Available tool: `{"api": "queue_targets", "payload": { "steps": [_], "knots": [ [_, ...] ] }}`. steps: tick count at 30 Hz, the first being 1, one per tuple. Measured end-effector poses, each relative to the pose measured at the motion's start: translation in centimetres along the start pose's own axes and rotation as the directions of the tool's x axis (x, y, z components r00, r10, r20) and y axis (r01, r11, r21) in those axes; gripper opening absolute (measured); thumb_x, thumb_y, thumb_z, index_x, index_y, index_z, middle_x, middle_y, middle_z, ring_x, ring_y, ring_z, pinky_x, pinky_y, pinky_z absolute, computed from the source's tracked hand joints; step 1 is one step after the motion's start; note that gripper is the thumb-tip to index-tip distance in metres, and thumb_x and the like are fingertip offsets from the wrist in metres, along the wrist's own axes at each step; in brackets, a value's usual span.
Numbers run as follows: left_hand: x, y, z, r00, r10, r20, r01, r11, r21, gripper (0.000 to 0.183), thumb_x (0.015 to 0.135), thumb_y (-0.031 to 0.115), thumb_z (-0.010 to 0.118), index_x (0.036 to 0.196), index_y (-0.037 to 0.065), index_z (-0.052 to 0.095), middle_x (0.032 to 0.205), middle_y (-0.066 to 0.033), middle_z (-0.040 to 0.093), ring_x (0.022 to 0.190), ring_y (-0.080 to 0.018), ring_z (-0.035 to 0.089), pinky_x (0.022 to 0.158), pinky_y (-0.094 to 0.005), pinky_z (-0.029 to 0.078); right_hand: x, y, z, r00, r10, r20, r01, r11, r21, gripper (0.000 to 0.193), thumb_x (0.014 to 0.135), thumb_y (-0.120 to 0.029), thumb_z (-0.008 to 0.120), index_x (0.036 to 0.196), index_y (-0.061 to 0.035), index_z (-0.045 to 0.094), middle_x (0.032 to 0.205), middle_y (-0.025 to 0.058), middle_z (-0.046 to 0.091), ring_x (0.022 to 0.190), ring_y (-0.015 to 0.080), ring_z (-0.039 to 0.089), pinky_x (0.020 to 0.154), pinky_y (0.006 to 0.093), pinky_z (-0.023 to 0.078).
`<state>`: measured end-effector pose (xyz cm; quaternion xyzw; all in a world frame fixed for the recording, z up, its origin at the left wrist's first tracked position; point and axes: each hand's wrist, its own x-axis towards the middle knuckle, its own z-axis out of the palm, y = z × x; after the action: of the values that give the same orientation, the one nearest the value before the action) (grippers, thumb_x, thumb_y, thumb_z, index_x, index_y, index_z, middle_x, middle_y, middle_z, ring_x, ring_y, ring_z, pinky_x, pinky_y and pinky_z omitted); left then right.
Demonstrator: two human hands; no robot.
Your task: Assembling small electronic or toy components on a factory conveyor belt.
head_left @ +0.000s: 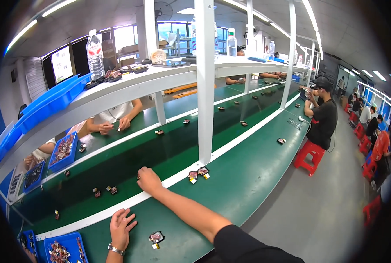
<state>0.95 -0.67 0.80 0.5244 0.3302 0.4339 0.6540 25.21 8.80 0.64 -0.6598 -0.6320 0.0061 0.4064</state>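
Observation:
My left hand (120,228), with a metal watch on its wrist, hovers over the near green worktop, fingers loosely bent and apart, holding nothing. A small electronic assembly (156,237), a dark casing with a reddish circuit board and a white-yellow piece, lies to its right. My right arm stretches across the white rail, and my right hand (149,180) is over the dark green conveyor belt. Its fingers are closed together; a dark bit shows at the fingertips, mostly hidden. Two similar assemblies (198,174) sit beside the rail, right of that hand.
More assemblies (111,190) dot the belt. A blue tray (82,242) of small parts stands at lower left; another blue tray (63,151) is across the belt. White posts (205,87) hold a shelf with bottles. Co-workers sit opposite and farther right, one on a red stool (310,157).

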Motion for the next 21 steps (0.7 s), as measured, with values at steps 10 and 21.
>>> {"api": "queue_targets", "payload": {
  "steps": [10,21],
  "knots": [
    [-0.9,-0.1,-1.4,1.000,0.017,-0.021,-0.015,0.996,0.092,0.026,0.092,0.003,0.055,0.117,-0.001,0.051,0.113,-0.0179,0.064,0.098,-0.0273,0.067,0.080,-0.0361,0.058,-7.0,6.6,-19.3,0.795,-0.476,-0.375,0.447,0.879,-0.169,0.012,0.070,-0.006,0.071,0.079,-0.0094,0.064,0.077,0.0072,0.061,0.073,0.0264,0.061,0.064,0.0370,0.050],
    [-1.6,-0.6,0.4,0.997,0.076,-0.002,-0.068,0.904,0.421,0.010,0.084,0.003,0.059,0.093,-0.001,0.061,0.086,-0.0133,0.071,0.080,-0.0197,0.068,0.069,-0.0283,0.055,-16.0,37.3,-40.1,0.639,0.454,-0.622,-0.768,0.419,-0.484,0.060,0.087,-0.033,0.063,0.139,-0.0063,0.048,0.147,0.0154,0.043,0.136,0.0351,0.039,0.113,0.0423,0.032]
  ]
}}
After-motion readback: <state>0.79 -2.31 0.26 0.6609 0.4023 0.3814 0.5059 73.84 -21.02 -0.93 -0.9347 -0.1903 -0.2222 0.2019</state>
